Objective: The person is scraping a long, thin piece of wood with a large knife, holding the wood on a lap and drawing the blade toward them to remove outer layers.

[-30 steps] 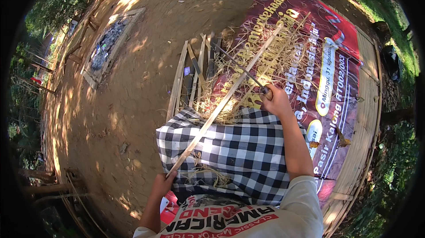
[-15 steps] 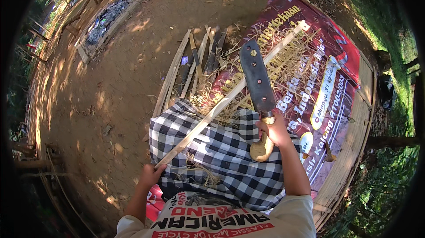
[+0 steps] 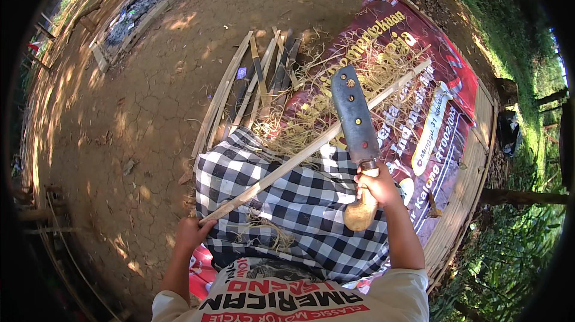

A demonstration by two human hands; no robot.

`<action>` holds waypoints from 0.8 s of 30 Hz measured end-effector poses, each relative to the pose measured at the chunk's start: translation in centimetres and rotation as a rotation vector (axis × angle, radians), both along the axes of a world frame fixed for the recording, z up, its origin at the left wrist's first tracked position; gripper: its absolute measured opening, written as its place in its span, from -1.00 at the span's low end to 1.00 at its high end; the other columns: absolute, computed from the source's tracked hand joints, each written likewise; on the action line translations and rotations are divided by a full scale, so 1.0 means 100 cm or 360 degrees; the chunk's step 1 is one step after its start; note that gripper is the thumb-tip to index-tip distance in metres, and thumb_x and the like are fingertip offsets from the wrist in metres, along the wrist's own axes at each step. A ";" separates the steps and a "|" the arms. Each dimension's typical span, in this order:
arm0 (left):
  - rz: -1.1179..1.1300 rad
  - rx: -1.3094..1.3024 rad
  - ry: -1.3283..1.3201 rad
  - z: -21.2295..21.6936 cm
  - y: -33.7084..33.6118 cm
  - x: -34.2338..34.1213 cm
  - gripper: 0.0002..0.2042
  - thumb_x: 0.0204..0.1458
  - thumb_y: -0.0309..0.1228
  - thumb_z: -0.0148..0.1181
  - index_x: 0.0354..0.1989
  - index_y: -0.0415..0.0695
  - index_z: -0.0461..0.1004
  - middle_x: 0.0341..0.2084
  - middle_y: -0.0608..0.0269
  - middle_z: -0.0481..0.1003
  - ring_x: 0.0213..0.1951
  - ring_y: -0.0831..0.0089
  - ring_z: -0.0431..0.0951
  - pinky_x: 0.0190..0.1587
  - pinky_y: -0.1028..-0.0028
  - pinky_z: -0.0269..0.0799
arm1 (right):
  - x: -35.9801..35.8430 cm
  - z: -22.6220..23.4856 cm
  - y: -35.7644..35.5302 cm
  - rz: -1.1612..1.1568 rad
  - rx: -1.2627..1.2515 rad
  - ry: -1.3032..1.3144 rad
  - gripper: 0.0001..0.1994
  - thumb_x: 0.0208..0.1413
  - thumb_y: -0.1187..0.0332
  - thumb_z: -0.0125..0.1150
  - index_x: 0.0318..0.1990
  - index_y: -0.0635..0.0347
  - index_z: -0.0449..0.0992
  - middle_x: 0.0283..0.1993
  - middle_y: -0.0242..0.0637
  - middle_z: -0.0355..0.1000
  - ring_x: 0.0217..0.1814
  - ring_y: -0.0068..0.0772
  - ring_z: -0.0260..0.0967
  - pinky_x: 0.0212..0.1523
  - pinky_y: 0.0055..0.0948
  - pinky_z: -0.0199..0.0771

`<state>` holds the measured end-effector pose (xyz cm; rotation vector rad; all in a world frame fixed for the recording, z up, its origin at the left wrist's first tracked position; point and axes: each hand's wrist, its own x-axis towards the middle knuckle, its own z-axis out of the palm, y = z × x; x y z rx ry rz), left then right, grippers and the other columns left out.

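The person sits on the ground with a black-and-white checked cloth (image 3: 299, 202) spread over the lap. The left hand (image 3: 193, 233) has its fingers clenched around the near end of a long bamboo strip (image 3: 317, 143), which runs from that hand up and to the right, across the checked cloth and out over the red printed banner (image 3: 443, 106) to its far tip. The right hand (image 3: 378, 185) grips the pale wooden handle of a broad machete (image 3: 354, 115), fingers wrapped tight around it. The dark blade points away from the person and stands raised above the strip, crossing it in the picture near its middle; whether the edge touches the bamboo cannot be told. Dry shavings (image 3: 311, 112) lie scattered over the banner and the cloth's far edge. A bundle of split bamboo slats (image 3: 251, 88) lies on the bare earth just beyond the cloth, to the left of the banner. A wooden frame filled with ash (image 3: 135, 13) sits well apart at upper left.
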<state>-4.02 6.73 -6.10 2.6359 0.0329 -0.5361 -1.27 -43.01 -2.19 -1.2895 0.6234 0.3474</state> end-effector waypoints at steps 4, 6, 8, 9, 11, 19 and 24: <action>-0.0064 -0.0066 -0.0119 -0.012 0.008 -0.002 -0.46 -0.10 0.04 0.33 -0.69 -0.31 0.48 -0.78 -0.10 0.40 -0.66 -0.04 0.48 -0.56 0.20 0.38 | 0.005 0.023 -0.005 -0.0012 -0.0214 -0.0110 -0.82 -0.10 0.62 0.15 -0.29 0.27 0.39 -0.52 -0.25 0.38 -0.65 -0.42 0.35 -0.64 -0.40 0.48; -0.0059 -0.0082 -0.0119 -0.021 0.010 -0.002 -0.46 -0.11 0.05 0.34 -0.70 -0.29 0.48 -0.78 -0.09 0.40 -0.66 -0.04 0.48 -0.56 0.20 0.39 | 0.003 0.017 0.016 -0.0233 -0.0086 -0.0129 -0.81 -0.10 0.63 0.14 -0.28 0.26 0.39 -0.51 -0.25 0.38 -0.64 -0.42 0.36 -0.63 -0.40 0.48; -0.0063 -0.0083 -0.0146 -0.029 0.013 -0.004 -0.47 -0.12 0.05 0.34 -0.70 -0.27 0.50 -0.78 -0.07 0.41 -0.67 -0.02 0.48 -0.56 0.20 0.38 | -0.007 0.001 0.022 -0.0158 0.0023 -0.0140 -0.80 -0.10 0.63 0.12 -0.27 0.25 0.39 -0.50 -0.23 0.39 -0.62 -0.41 0.38 -0.62 -0.39 0.49; -0.0048 -0.0099 -0.0091 -0.026 0.015 -0.003 -0.47 -0.12 0.05 0.34 -0.70 -0.27 0.50 -0.79 -0.07 0.41 -0.67 -0.01 0.47 -0.56 0.21 0.38 | -0.006 -0.004 0.025 -0.0064 -0.0057 -0.0136 -0.81 -0.10 0.63 0.11 -0.27 0.26 0.38 -0.49 -0.23 0.40 -0.62 -0.42 0.37 -0.61 -0.38 0.50; -0.0020 -0.0133 0.0020 -0.020 0.019 -0.002 -0.47 -0.12 0.04 0.35 -0.70 -0.27 0.50 -0.79 -0.06 0.41 -0.68 0.00 0.47 -0.57 0.21 0.38 | -0.008 0.002 0.018 -0.0045 -0.0119 -0.0016 -0.82 -0.10 0.62 0.14 -0.28 0.28 0.39 -0.48 -0.24 0.41 -0.62 -0.43 0.38 -0.61 -0.38 0.49; -0.0060 -0.0181 -0.0124 -0.027 0.018 -0.002 -0.49 -0.14 0.04 0.36 -0.69 -0.26 0.52 -0.80 -0.04 0.40 -0.68 0.02 0.47 -0.57 0.22 0.37 | -0.003 0.017 0.027 -0.0409 -0.0102 -0.0176 -0.80 -0.12 0.65 0.15 -0.28 0.31 0.40 -0.50 -0.19 0.41 -0.63 -0.40 0.38 -0.63 -0.36 0.49; -0.0080 -0.0116 -0.0022 -0.017 0.026 0.003 -0.47 -0.16 0.08 0.35 -0.66 -0.27 0.55 -0.78 -0.07 0.42 -0.67 0.01 0.49 -0.56 0.21 0.39 | -0.026 0.012 0.027 -0.0115 -0.0031 -0.0032 -0.80 -0.11 0.65 0.13 -0.27 0.31 0.41 -0.47 -0.19 0.42 -0.62 -0.41 0.39 -0.60 -0.37 0.54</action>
